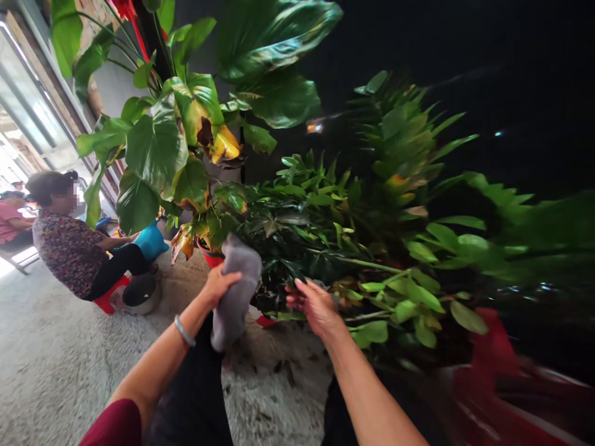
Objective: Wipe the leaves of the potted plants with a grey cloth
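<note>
My left hand (222,285) is closed around a grey cloth (237,294), which hangs down in front of my knee. To its right, my right hand (316,306) reaches toward the dark green leaves (279,272) of a bushy plant, its fingers partly spread and partly bent. Nothing shows plainly between those fingers. Just beyond the cloth stands a red pot (211,255) beneath a large-leaved plant (158,145) with some yellow and brown leaves. Light green sprigs (418,291) spread out to the right of my right hand.
At the left a person (65,235) in a patterned top sits on a red stool (111,294) beside a dark bucket (142,294). Another person (13,220) sits farther back. A blurred red object (495,347) lies at lower right. Fallen leaves (286,370) dot the concrete floor (93,365).
</note>
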A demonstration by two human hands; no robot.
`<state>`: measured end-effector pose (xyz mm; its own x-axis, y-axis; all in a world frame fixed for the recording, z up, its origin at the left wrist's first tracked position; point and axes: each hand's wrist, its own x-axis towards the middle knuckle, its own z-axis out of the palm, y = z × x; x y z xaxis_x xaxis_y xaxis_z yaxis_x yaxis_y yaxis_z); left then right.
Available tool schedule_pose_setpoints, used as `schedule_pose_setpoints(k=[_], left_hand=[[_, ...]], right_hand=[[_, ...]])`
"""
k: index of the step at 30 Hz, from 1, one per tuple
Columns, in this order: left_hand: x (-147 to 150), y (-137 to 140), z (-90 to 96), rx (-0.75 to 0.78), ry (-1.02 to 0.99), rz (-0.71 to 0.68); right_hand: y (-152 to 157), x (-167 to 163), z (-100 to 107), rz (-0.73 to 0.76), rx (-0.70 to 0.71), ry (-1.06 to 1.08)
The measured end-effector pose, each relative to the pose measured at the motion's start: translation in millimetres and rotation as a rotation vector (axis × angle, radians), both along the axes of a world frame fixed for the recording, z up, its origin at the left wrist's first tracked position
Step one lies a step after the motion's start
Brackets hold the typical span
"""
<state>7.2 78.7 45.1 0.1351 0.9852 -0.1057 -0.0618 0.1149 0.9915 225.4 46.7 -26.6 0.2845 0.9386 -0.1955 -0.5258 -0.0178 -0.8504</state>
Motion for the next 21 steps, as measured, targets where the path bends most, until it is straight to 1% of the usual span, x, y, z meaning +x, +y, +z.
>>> schedule_pose_setpoints(k=[1, 2, 3, 4, 6, 8, 9, 10, 11, 13, 15, 16, 17, 18, 19, 21], left_hand=[[-3.5, -12.9, -7.6, -0.044, -0.013, -0.080], [-8.0, -24.8, -9.9, -0.047, -0.042, -0.103], [-12.8, -33.6, -6.6, -0.041, -0.065, -0.098], [-17.2, -37.9, 1.5, -0.016, -0.091, -0.066], [-22.4, -30.8, 25.9, 0.076, -0.143, 0.048], [-20.9, -8.7, 47.2, 0.186, -0.201, 0.162], [-17.9, 3.6, 52.2, 0.220, -0.220, 0.203], [-13.9, 14.1, 52.0, 0.227, -0.223, 0.227], [-9.7, 21.1, 46.7, 0.205, -0.202, 0.231], [-3.3, 21.3, 24.8, 0.101, -0.103, 0.178], [-2.5, 5.0, 0.1, -0.016, -0.001, 0.056], [-4.3, -6.4, -8.0, -0.058, 0.012, -0.017], [-6.8, -17.5, -11.0, -0.079, -0.001, -0.068], [-9.5, -26.7, -8.4, -0.076, -0.029, -0.097], [-11.5, -32.7, -0.2, -0.051, -0.064, -0.101], [-11.4, -32.3, 27.5, 0.055, -0.126, -0.044]], right_hand=[[0.0, 0.5, -0.5, 0.001, 0.001, -0.003], [0.0, 1.1, -0.9, 0.003, 0.002, -0.006], [0.0, 1.7, -1.0, 0.007, 0.004, -0.008], [0.0, 2.2, -0.9, 0.011, 0.006, -0.009], [0.1, 2.5, -0.4, 0.021, 0.009, -0.011], [0.3, 1.5, 0.1, 0.028, 0.010, -0.013], [0.3, 0.8, -0.1, 0.029, 0.009, -0.013], [0.2, 0.0, -0.5, 0.027, 0.007, -0.014], [0.1, -0.5, -1.4, 0.023, 0.005, -0.014], [-0.5, -0.8, -4.0, 0.010, -0.001, -0.014], [-1.3, 0.5, -7.1, -0.002, -0.009, -0.013], [-1.7, 1.6, -8.5, -0.006, -0.013, -0.012], [-2.0, 3.0, -9.8, -0.009, -0.016, -0.010], [-2.2, 4.3, -10.7, -0.010, -0.019, -0.007], [-2.4, 5.6, -11.2, -0.011, -0.021, -0.004], [-2.6, 7.0, -11.2, -0.009, -0.022, 0.002]])
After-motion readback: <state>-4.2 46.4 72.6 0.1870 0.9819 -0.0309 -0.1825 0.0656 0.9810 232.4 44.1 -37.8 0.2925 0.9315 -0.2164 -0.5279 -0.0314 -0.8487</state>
